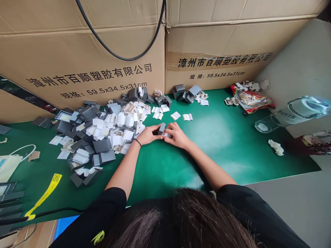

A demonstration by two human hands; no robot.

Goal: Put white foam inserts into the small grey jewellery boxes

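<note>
Over the green table [207,165], the left hand [148,135] is gripping a small box, partly open around it; the right hand [178,135] is curling in, pinching white paper. The box [162,128] is showing dark grey, tilting between both hands' fingertips. The white paper [167,135] is sitting just beside it.

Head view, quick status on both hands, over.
Left hand holding small grey box. Right hand at white piece beside it. Heap of grey boxes and white pieces beside left hand.

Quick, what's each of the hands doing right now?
Left hand: holding a small, dark-grey, rectangular, cardboard-looking box.
Right hand: fingers bent, close beside that box; whether it grips anything cannot be told.
</note>
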